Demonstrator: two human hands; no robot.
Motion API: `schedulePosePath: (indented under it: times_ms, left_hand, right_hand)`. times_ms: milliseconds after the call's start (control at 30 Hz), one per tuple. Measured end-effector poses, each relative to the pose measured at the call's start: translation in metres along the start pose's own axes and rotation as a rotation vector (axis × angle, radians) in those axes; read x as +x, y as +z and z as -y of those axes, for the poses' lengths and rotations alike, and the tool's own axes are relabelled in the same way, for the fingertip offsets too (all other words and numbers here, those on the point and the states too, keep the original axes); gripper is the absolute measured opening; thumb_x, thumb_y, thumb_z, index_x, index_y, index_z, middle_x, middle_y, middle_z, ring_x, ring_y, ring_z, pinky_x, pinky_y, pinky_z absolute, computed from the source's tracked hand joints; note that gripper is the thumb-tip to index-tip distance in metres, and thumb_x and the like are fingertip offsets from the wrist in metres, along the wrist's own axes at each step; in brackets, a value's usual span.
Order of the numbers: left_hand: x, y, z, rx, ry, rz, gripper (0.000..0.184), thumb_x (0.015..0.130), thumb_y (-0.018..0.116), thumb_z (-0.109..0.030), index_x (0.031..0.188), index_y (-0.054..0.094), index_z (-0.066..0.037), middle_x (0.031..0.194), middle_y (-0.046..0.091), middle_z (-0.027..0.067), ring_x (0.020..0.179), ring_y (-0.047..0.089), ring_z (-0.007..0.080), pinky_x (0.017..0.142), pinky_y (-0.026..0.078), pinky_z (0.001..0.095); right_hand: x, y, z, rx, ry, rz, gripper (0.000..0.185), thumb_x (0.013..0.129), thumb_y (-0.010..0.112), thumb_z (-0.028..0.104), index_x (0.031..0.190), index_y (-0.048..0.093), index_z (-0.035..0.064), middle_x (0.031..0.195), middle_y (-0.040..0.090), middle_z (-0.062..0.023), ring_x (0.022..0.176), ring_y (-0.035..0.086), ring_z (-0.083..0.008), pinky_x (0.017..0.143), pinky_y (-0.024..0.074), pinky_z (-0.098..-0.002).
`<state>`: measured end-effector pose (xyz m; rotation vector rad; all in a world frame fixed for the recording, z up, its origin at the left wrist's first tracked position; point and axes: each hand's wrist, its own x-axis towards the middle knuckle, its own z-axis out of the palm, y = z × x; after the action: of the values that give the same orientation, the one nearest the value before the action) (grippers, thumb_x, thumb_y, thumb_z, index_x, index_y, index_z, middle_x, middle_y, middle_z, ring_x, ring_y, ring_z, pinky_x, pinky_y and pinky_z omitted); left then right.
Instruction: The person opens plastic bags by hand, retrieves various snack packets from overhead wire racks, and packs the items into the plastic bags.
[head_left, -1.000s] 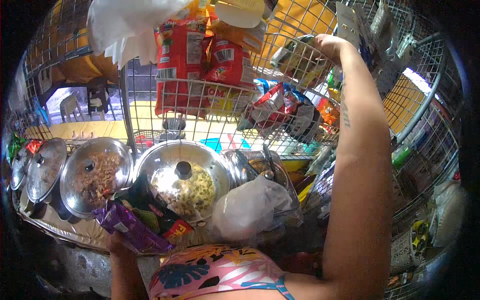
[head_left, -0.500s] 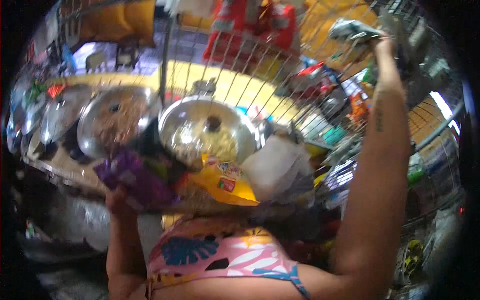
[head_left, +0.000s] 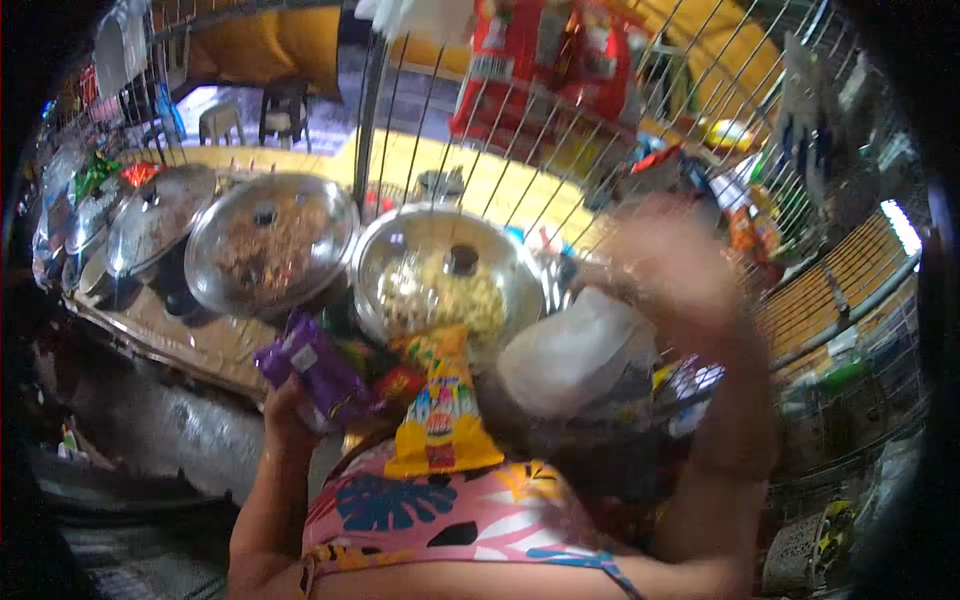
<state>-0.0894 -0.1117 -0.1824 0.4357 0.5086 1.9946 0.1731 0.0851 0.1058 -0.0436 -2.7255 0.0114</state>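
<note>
Held low on the left, my left hand (head_left: 288,408) is closed around a purple snack packet (head_left: 318,372). A yellow snack packet (head_left: 440,425) stands upright against the front of my patterned top, with a small red packet (head_left: 398,384) between it and the purple one. I cannot tell whether the left hand also supports these. My right hand (head_left: 675,265) is smeared by motion in front of the wire rack; its fingers and anything in them cannot be made out. Just below it is a whitish plastic bag (head_left: 575,355).
Lidded metal bowls of food, one with pale pieces (head_left: 450,275) and one with brown pieces (head_left: 272,235), line the counter (head_left: 215,345). A wire grille (head_left: 425,110) rises behind them, hung with red packets (head_left: 500,75). Stools (head_left: 285,110) stand beyond.
My right hand has come down from high on the grille, where it was at a silvery packet. The view has shifted, and the yellow packet now stands more upright.
</note>
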Motion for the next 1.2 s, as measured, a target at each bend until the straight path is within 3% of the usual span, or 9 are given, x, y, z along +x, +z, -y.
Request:
schedulePosePath:
  times_ms: [133,367,533,700,767,900,1033,1167,1200]
  left_hand:
    - [0.008,0.015,-0.012,0.078,0.027,0.016,0.065,0.077,0.079,-0.038,0.127,0.053,-0.004,0.111,0.065,0.0110,0.100,0.066,0.0275,0.088,0.056,0.0433]
    - [0.022,-0.007,-0.004,-0.052,-0.015,0.111,0.071,0.082,0.074,-0.044,0.135,0.047,-0.005,0.121,0.062,0.0151,0.109,0.063,0.0343,0.094,0.053,0.0506]
    - [0.030,-0.021,-0.026,-0.038,0.063,-0.020,0.070,0.077,0.074,-0.042,0.133,0.050,-0.007,0.120,0.062,0.0116,0.110,0.062,0.0301,0.097,0.051,0.0472]
    - [0.033,-0.011,-0.043,0.034,0.119,-0.011,0.069,0.079,0.075,-0.037,0.133,0.049,-0.005,0.119,0.062,0.0111,0.109,0.063,0.0296,0.096,0.052,0.0447]
    - [0.042,-0.034,-0.035,0.048,0.169,0.092,0.065,0.085,0.070,-0.038,0.136,0.047,-0.005,0.124,0.061,0.0132,0.111,0.062,0.0320,0.097,0.051,0.0472]
    - [0.047,-0.034,-0.027,0.050,0.142,0.190,0.062,0.089,0.068,-0.037,0.138,0.046,-0.004,0.126,0.061,0.0140,0.112,0.061,0.0325,0.098,0.051,0.0480]
    - [0.052,-0.003,-0.023,-0.022,0.078,0.069,0.070,0.076,0.080,-0.028,0.132,0.048,-0.002,0.118,0.063,0.0116,0.107,0.064,0.0287,0.094,0.053,0.0441]
    - [0.045,0.014,-0.026,0.052,0.099,0.034,0.073,0.075,0.082,-0.028,0.133,0.047,-0.001,0.119,0.063,0.0122,0.107,0.064,0.0284,0.094,0.054,0.0443]
    - [0.044,0.016,-0.027,0.066,0.091,0.018,0.073,0.075,0.082,-0.028,0.133,0.047,-0.001,0.119,0.063,0.0123,0.107,0.064,0.0282,0.094,0.054,0.0442]
  right_hand:
    - [-0.022,0.106,0.042,0.016,-0.189,0.313,0.043,0.090,0.055,0.019,0.132,0.051,0.0124,0.138,0.050,-0.0122,0.131,0.040,-0.0343,0.110,0.0314,-0.0497]
    - [-0.032,0.175,0.034,-0.032,-0.231,0.309,0.050,0.091,0.054,0.017,0.141,0.047,0.0137,0.144,0.049,-0.0136,0.138,0.041,-0.0385,0.117,0.0307,-0.0511]
    - [-0.041,0.142,0.004,1.055,0.459,-0.115,0.056,0.076,0.080,0.013,0.125,0.055,0.0050,0.122,0.061,-0.0148,0.113,0.060,-0.0286,0.097,0.0492,-0.0392]
    - [0.027,0.012,-0.009,0.741,0.282,-0.925,0.056,0.072,0.087,0.015,0.117,0.057,0.0041,0.111,0.064,-0.0079,0.097,0.064,-0.0192,0.088,0.0538,-0.0340]
    - [0.039,-0.012,-0.044,0.244,0.367,-1.061,0.056,0.073,0.084,0.010,0.121,0.055,0.0041,0.114,0.063,-0.0079,0.099,0.064,-0.0200,0.090,0.0526,-0.0339]
    - [0.085,-0.043,-0.106,0.426,0.294,-0.886,0.062,0.075,0.074,-0.008,0.131,0.052,0.0038,0.125,0.060,-0.0129,0.115,0.059,-0.0220,0.097,0.0500,-0.0371]
    - [0.125,-0.019,-0.146,-0.114,0.307,-1.167,0.063,0.073,0.077,-0.006,0.130,0.051,0.0083,0.137,0.046,-0.0202,0.128,0.047,-0.0333,0.104,0.0426,-0.0444]
    - [0.128,-0.009,-0.150,-0.626,0.265,-1.125,0.061,0.075,0.078,0.000,0.129,0.054,0.0111,0.138,0.043,-0.0254,0.124,0.045,-0.0433,0.104,0.0392,-0.0505]
    - [0.120,-0.009,-0.152,-0.791,0.295,-1.040,0.059,0.076,0.082,0.014,0.130,0.057,0.0120,0.138,0.043,-0.0263,0.118,0.048,-0.0439,0.101,0.0389,-0.0522]
